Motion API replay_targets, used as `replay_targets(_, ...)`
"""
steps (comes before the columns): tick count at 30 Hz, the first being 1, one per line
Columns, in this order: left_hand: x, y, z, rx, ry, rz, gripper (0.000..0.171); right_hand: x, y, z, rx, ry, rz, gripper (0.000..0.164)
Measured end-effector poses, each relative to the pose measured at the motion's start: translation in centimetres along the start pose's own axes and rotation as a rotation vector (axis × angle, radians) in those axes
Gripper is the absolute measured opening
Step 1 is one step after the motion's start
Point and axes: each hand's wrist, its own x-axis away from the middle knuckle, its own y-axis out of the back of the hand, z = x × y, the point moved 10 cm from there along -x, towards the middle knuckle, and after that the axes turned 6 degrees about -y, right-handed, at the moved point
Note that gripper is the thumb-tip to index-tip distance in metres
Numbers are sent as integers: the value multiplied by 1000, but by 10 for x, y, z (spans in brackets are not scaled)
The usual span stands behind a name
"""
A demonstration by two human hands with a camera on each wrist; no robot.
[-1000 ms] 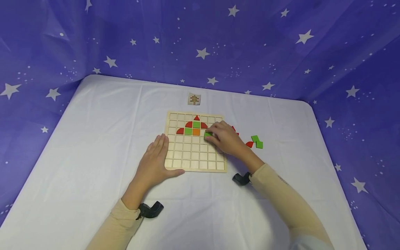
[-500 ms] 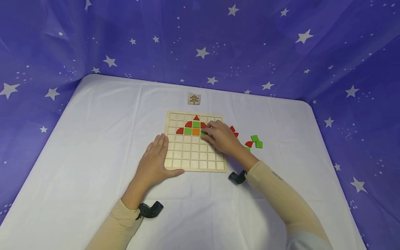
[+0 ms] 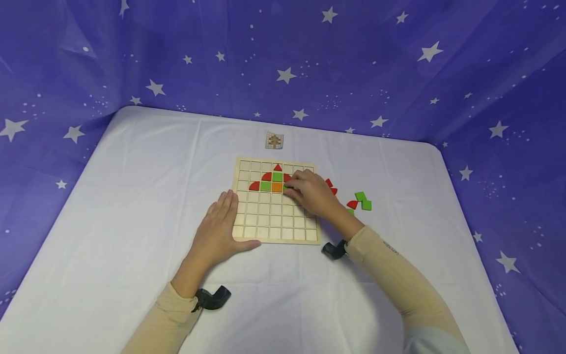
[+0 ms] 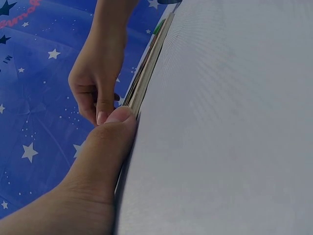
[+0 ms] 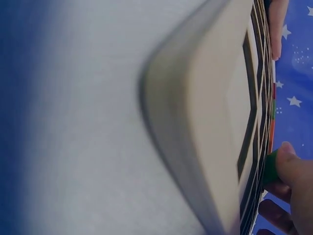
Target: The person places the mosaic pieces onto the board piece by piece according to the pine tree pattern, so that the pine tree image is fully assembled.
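A wooden grid board (image 3: 264, 219) lies on the white table. My left hand (image 3: 216, 231) rests against its left side with straight fingers, the thumb along the front edge. My right hand (image 3: 315, 194) is over the board's right half and pinches a green square tile (image 5: 270, 169) between thumb and fingers, just right of the orange tile (image 3: 277, 187). In the head view the fingers mostly cover that green tile. Set in the cells are a red triangle (image 3: 277, 167), red quarter-round tiles (image 3: 267, 177) and green squares (image 3: 266, 186).
Right of the board lie loose red tiles (image 3: 333, 191), a red quarter-round (image 3: 352, 204) and green squares (image 3: 366, 205). Behind the board is a small picture card (image 3: 274, 140) showing a tree pattern on a grid. A blue star-patterned cloth (image 3: 247, 59) hangs behind the table.
My right hand has moved slightly left, bringing the green tile up beside the orange one; over the last half second it barely shifts. The left hand stays put.
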Motion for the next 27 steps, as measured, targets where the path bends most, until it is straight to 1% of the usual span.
replay_targets(18, 1, 1, 0, 6, 1, -4, 135, -4, 1, -1, -24, 17, -35, 23)
replay_targets(22, 1, 1, -1, 1, -1, -7, 135, -5, 0, -5, -51, -11, -39, 20)
replay_targets(27, 1, 1, -1, 5, 0, -6, 135, -6, -1, -10, -104, -59, -21, 15)
